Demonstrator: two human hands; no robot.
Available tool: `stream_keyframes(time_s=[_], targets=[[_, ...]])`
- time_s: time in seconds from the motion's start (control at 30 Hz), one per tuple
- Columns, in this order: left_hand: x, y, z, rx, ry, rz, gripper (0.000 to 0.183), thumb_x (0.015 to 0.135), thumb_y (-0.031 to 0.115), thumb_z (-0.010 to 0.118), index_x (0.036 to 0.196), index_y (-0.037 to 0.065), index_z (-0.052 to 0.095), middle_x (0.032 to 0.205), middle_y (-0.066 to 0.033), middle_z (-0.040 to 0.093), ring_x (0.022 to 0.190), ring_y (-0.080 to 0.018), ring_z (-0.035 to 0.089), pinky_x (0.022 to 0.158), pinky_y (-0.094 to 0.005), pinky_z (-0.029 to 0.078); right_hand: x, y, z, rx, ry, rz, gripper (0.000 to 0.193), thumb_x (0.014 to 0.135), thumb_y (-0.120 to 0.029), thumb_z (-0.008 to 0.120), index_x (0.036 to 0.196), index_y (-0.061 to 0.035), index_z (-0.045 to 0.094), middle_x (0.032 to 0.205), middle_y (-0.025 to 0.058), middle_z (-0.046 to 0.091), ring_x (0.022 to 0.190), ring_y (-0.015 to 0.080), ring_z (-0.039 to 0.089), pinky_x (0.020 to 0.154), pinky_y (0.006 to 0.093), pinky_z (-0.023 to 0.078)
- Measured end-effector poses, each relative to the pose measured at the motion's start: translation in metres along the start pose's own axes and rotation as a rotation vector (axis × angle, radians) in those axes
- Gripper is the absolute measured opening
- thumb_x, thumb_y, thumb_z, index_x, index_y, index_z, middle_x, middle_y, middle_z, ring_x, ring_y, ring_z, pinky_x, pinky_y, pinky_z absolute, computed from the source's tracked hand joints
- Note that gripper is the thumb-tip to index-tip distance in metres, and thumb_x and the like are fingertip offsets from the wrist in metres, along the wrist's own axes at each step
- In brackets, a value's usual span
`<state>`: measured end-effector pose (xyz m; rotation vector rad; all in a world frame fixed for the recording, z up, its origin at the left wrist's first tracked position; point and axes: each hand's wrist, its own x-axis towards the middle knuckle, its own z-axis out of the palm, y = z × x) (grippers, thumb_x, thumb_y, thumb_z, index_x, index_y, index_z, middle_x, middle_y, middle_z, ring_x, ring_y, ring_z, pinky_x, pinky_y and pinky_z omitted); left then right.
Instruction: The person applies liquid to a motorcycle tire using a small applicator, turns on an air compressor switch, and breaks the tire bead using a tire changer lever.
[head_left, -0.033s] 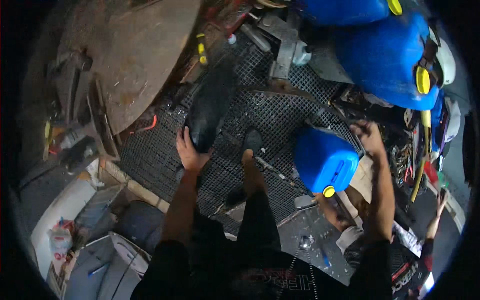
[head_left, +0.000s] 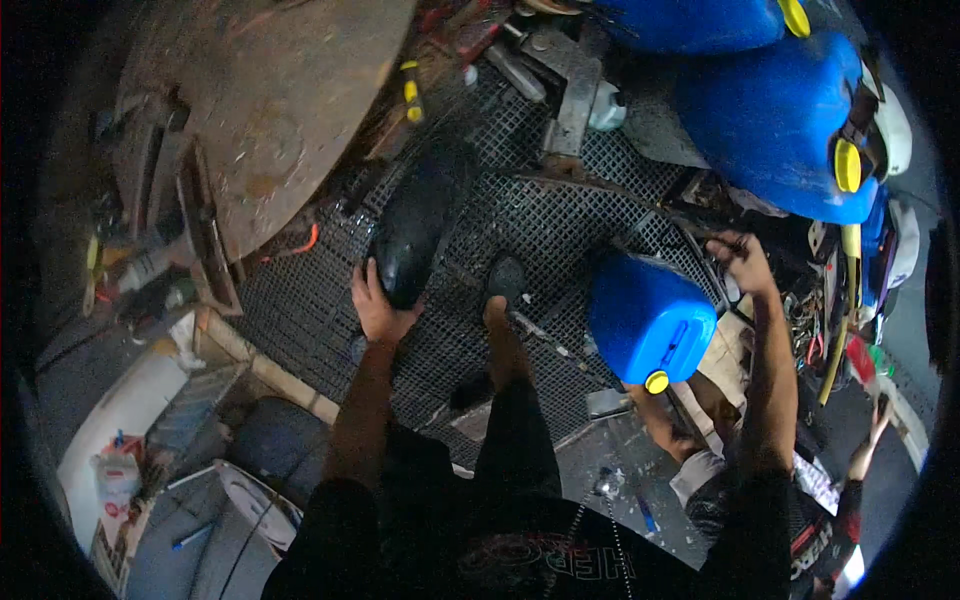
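My left hand (head_left: pixel 383 308) cups the near end of a long, rounded, glossy black object (head_left: pixel 410 240), its fingers on one side and thumb on the other. The object's exact kind is not clear; it lies on a dark grated mat (head_left: pixel 530 220). To the right, my right hand (head_left: pixel 743 265) is raised with fingers curled around something dark and thin that I cannot make out. Below and left of that hand stands a blue jerrycan (head_left: pixel 640 310) with a yellow cap. Another person's arm (head_left: pixel 665 425) reaches toward the jerrycan's base.
A big round brown board (head_left: pixel 290 110) fills the far left. More large blue drums (head_left: pixel 770 110) with yellow caps stand at the far right. A metal bracket (head_left: pixel 575 100) sits beyond the mat. My foot (head_left: pixel 505 280) rests mid-mat. Another person's hand (head_left: pixel 878 420) shows at right.
My right hand has shifted very slightly right, and the view has moved a little. My left hand stays on the black object.
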<state>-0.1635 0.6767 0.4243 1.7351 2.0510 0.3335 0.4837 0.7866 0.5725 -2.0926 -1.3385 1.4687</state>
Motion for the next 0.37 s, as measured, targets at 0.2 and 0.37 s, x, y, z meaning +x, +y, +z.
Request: stream_keyframes(time_s=[0.2,0.37], targets=[[-0.089,-0.112,-0.038,-0.038,0.003,-0.127,0.134,0.061,0.043,0.095,0.167,0.014,0.018,0.154,-0.0306,0.039,0.139,-0.0546,0.044,0.112,-0.0659,0.042,0.003,-0.13,0.101,-0.205,-0.044,0.116,0.028,0.099,-0.017,0.072,0.12,0.0011,0.074,0.107,0.0121,0.078,0.099,0.0178,0.071,0.091,0.034,0.055],[-0.136,-0.195,-0.056,-0.171,-0.093,-0.299,0.126,0.068,0.052,0.091,0.168,0.018,0.02,0.158,-0.0294,0.035,0.143,-0.0516,0.04,0.115,-0.0665,0.04,-0.076,-0.271,0.379,0.121,0.014,-0.022,0.063,0.09,-0.009,0.072,0.149,0.0023,0.053,0.126,0.0187,0.073,0.114,0.0195,0.068,0.101,0.0338,0.052]])
